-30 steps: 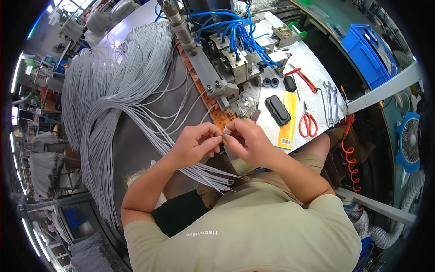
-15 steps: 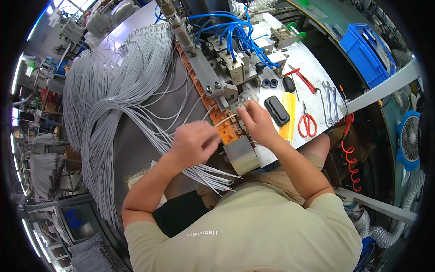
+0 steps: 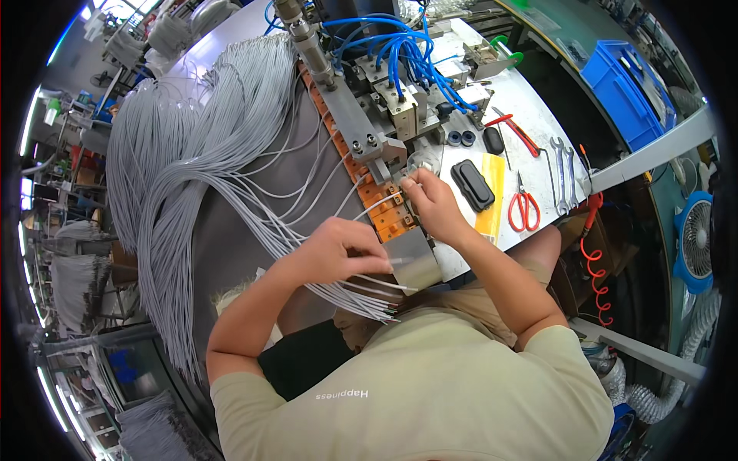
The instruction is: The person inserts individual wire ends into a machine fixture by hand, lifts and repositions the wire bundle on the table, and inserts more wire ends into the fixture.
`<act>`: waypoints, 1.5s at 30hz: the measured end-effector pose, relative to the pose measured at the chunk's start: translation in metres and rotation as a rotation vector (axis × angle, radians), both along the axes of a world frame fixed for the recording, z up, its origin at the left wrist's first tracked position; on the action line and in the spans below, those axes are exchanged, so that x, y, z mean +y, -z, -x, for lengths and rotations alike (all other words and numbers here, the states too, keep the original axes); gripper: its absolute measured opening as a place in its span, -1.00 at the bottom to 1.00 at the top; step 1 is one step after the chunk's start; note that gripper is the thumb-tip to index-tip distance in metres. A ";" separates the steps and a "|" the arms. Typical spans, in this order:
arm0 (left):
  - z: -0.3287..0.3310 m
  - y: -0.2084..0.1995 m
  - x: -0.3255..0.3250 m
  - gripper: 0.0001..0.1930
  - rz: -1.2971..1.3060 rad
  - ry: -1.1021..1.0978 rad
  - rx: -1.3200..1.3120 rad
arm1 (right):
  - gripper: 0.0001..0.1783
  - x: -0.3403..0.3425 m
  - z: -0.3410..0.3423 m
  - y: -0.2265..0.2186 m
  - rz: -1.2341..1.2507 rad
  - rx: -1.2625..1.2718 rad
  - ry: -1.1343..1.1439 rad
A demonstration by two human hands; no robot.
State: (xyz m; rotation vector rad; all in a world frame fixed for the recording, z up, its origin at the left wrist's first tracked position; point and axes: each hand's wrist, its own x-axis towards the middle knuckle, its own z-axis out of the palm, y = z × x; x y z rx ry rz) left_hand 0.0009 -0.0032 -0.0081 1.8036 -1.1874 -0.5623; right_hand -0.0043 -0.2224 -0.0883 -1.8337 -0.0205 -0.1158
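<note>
"Head view, straight to the right hand (image 3: 437, 206): thumb and forefinger pinching the end of a single grey cable (image 3: 378, 204)!"

"And where does that cable lie?"

"Slantwise across the orange strip (image 3: 393, 220), close to the grey metal arm (image 3: 333, 107) of the machine, its length running down toward the left hand (image 3: 338, 252)."

"What's that left hand gripping?"

"Can't tell! Thumb and forefinger reach toward the metal plate (image 3: 413, 257), but there's blur at the tips. Cable ends (image 3: 373, 307) fan out just below, over the person's lap."

"Plenty of cable on the left, too."

"A great grey bundle (image 3: 157, 215), draped over the dark work surface and spilling off its side!"

"Over on the right?"

"Black case (image 3: 472, 186) on a yellow packet (image 3: 494, 203), red-handled scissors (image 3: 523, 194) beside them, then two wrenches (image 3: 562, 180). Blue tubes (image 3: 396, 65) loop over the machine, up top."
</note>
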 end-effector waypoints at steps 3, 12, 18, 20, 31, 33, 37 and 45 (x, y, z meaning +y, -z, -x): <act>-0.002 0.002 0.004 -0.88 -0.122 -0.294 0.267 | -0.78 0.001 0.004 -0.001 -0.029 -0.051 0.045; 0.001 0.000 0.002 -0.70 0.041 -0.424 0.375 | -0.89 0.015 0.055 -0.050 0.171 -0.609 -0.088; 0.005 0.006 -0.002 -0.81 0.102 -0.458 0.381 | -0.83 0.015 0.045 -0.047 0.343 -0.589 -0.015; 0.005 0.009 -0.002 -0.82 0.133 -0.463 0.344 | -0.81 0.017 0.046 -0.046 0.308 -0.572 -0.038; 0.004 -0.010 -0.001 -0.83 -0.010 -0.462 0.277 | -0.87 0.021 0.048 -0.041 0.143 -0.336 -0.091; 0.004 -0.007 0.000 -0.83 0.002 -0.456 0.247 | -0.87 0.022 0.048 -0.042 0.150 -0.332 -0.095; 0.003 0.004 0.002 -0.84 0.022 -0.427 0.159 | -0.88 0.018 0.049 -0.047 0.123 -0.222 -0.121; 0.006 -0.007 0.002 -0.86 -0.038 -0.376 0.161 | -0.88 0.015 0.049 -0.056 0.026 0.016 -0.204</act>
